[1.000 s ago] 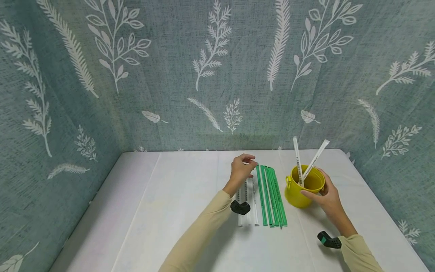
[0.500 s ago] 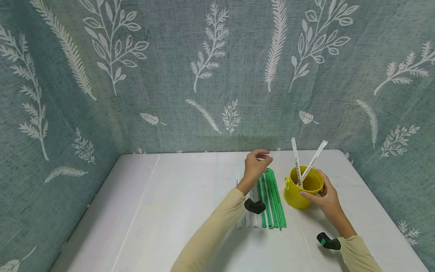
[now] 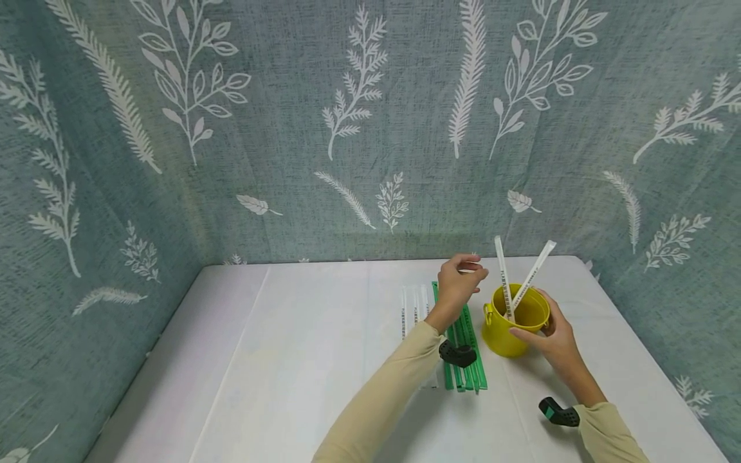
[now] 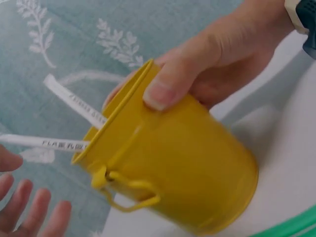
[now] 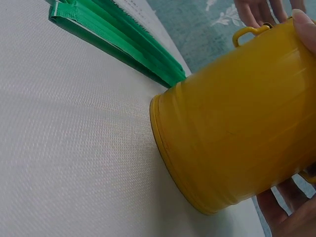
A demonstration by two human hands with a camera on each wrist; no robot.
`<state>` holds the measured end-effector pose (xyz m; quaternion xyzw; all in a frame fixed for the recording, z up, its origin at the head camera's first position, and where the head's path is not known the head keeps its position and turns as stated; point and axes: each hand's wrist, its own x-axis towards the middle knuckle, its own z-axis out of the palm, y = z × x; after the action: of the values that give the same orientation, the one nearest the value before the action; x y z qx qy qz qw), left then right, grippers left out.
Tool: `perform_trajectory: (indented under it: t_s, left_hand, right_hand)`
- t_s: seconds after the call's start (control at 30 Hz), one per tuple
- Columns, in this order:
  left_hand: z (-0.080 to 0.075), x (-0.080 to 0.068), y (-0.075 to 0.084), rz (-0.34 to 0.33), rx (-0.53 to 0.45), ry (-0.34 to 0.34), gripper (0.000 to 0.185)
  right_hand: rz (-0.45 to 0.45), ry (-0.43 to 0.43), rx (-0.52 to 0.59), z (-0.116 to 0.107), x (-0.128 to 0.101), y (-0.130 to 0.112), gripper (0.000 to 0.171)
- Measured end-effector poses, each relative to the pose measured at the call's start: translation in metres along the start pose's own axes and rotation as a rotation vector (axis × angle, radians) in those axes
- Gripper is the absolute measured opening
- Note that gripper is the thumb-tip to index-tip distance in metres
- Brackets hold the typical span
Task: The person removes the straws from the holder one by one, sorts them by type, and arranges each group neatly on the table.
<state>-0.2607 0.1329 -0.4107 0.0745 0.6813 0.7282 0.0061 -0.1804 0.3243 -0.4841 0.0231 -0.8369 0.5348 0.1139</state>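
Observation:
My right hand [image 3: 558, 337] grips a small yellow bucket [image 3: 505, 339] at its rim, thumb on the near side. Two white paper-wrapped straws [image 3: 505, 283] lean in the bucket, their printed ends sticking up. Just left of the rim hovers my left hand [image 3: 457, 283], fingers loosely bent and holding nothing. In the left wrist view, the spread fingers [image 4: 22, 202] are close below a straw end. Under the left wrist lies a row of green wrapped straws [image 3: 480, 366], partly hidden by the arm.
Several white wrapped straws [image 3: 403, 315] lie left of the green ones, half covered by the left sleeve [image 3: 379, 399]. A white cloth [image 3: 278, 360] covers the table. Behind hangs a grey-green leaf-patterned curtain [image 3: 278, 135]. Black wrist cameras [image 3: 457, 354] sit on both wrists.
My left hand has moved right, from over the white straws across the green ones toward the bucket. The right hand and bucket stay put.

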Motion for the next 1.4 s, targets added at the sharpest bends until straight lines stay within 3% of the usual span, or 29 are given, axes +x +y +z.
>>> perform_trajectory:
  t_s: [0.4,0.73,1.0,1.23,1.4]
  left_hand:
    - [0.025,0.001,-0.003,0.039,-0.051,0.019,0.021]
    - [0.038,0.000,-0.006,0.035,0.035,0.072,0.022]
    - [0.038,-0.001,-0.003,0.082,0.021,0.086,0.021]
    - [0.033,-0.004,0.008,0.160,-0.015,0.103,0.020]
    - [0.027,-0.004,0.011,0.166,-0.044,0.127,0.021]
  right_hand:
    - [-0.014,-0.004,0.008,0.000,0.000,0.001,0.087]
    - [0.002,-0.016,0.015,0.004,0.001,0.000,0.090]
    - [-0.001,-0.018,0.023,0.004,0.002,-0.002,0.089]
    - [-0.006,-0.009,0.031,0.002,0.001,-0.002,0.088]
    - [-0.016,-0.004,0.036,0.000,0.000,-0.002,0.088]
